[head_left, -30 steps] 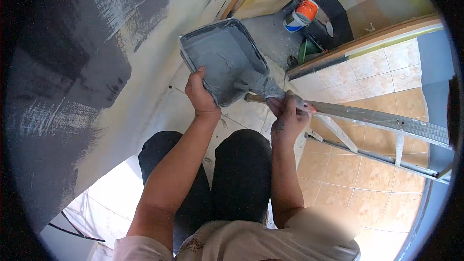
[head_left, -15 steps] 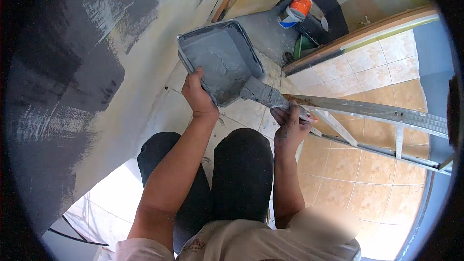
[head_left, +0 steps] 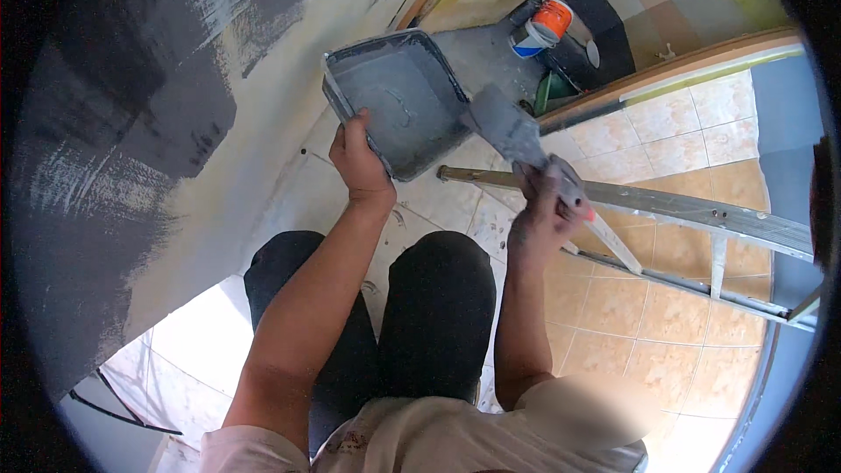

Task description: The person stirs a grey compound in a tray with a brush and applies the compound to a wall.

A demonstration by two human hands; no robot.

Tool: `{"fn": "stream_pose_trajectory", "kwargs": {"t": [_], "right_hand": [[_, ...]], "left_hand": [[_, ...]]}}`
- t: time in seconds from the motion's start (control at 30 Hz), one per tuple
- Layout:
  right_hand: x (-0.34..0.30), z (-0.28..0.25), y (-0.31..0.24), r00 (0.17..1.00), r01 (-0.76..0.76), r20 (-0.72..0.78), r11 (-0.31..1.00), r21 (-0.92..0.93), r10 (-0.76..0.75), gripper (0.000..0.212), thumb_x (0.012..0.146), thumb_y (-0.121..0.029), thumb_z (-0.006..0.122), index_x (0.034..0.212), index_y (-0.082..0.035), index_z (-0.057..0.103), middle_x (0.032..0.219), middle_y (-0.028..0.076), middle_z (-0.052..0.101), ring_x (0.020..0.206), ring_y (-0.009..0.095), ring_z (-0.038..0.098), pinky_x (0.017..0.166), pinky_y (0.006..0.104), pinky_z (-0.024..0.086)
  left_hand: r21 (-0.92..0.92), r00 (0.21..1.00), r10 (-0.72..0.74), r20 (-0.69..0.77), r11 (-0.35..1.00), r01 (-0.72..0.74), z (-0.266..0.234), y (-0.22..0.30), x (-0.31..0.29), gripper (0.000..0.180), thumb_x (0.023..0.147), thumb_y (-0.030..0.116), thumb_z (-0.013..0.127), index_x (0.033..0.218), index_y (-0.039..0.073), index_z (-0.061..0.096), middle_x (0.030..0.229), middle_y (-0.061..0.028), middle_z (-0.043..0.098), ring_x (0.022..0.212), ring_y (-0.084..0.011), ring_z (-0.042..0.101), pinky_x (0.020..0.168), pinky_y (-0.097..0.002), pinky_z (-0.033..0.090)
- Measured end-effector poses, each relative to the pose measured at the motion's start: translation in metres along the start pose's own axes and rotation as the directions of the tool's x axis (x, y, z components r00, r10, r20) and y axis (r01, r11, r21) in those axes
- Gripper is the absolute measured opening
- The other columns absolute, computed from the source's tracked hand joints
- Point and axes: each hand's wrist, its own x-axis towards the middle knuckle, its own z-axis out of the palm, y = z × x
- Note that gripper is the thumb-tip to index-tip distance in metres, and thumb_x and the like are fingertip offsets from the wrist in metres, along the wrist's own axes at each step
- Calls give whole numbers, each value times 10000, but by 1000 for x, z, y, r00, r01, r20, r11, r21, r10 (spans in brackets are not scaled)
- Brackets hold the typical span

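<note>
My left hand [head_left: 361, 162] grips the near left rim of a black paint tray [head_left: 434, 66], thumb over the edge, holding it up in front of me. Grey paint [head_left: 394, 101] coats the tray's floor and walls. In my right hand [head_left: 545, 210] is a wide paintbrush [head_left: 508, 127], its bristles and handle smeared grey. The brush head points up and left, at the tray's right edge; whether it touches the rim I cannot tell. Motion blurs the brush a little. Dark grey paint partly covers the wall [head_left: 201, 105] on my left, with streaky pale patches.
An aluminium ladder [head_left: 701, 215] stretches from near my right hand to the right edge. White and orange-lidded buckets [head_left: 539, 31] stand beyond a doorway, near a green object [head_left: 550, 88]. Orange-beige tiles [head_left: 613, 307] cover the floor at right.
My right hand has moved up and right, lifting the brush head out of the tray to its right edge. The tray and my left hand have barely shifted.
</note>
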Motion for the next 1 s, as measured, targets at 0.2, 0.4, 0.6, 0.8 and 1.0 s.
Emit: {"fn": "stream_pose_trajectory", "kwargs": {"t": [0.2, 0.4, 0.6, 0.8, 1.0], "right_hand": [[-15, -20, 6, 715, 623, 599, 719, -310, -361, 163, 864, -2, 751, 1005, 73, 718, 998, 182, 746, 950, 229, 710, 900, 355, 544], [-20, -49, 8, 850, 410, 475, 853, -324, -228, 212, 896, -7, 724, 1085, 77, 678, 1027, 172, 733, 928, 224, 705, 867, 350, 552], [-16, -56, 1, 848, 375, 502, 860, -347, -168, 214, 909, -19, 714, 1097, 75, 673, 1028, 164, 725, 927, 214, 690, 855, 339, 549], [-12, -64, 7, 859, 322, 502, 866, -382, -98, 200, 908, -25, 716, 1083, 67, 688, 1031, 154, 726, 932, 205, 692, 858, 327, 546], [-4, -60, 13, 828, 392, 545, 827, -402, -128, 196, 904, -11, 712, 1083, 65, 692, 1034, 148, 726, 929, 200, 691, 865, 331, 545]], "left_hand": [[-20, 995, -64, -73, 998, 62, 3, 1, -2, 384, 880, 305, 666, 1059, -34, 678, 1048, -98, 661, 950, -229, 607, 883, -363, 458], [-16, 994, -87, -68, 996, 87, 6, 1, -6, 422, 874, 309, 678, 1075, -62, 670, 1033, -112, 670, 950, -231, 615, 884, -367, 467], [14, 996, -82, -42, 996, 83, 6, 0, -6, 411, 872, 311, 683, 1051, -58, 668, 1008, -106, 670, 913, -221, 618, 854, -354, 469], [-23, 996, -66, -61, 998, 65, 10, 4, -7, 406, 867, 304, 687, 1049, -58, 668, 999, -98, 665, 909, -209, 604, 851, -353, 462], [28, 998, 30, -51, 999, -28, 6, -2, 0, 421, 861, 300, 695, 1072, -62, 662, 997, -96, 658, 906, -204, 592, 851, -352, 457]]}}
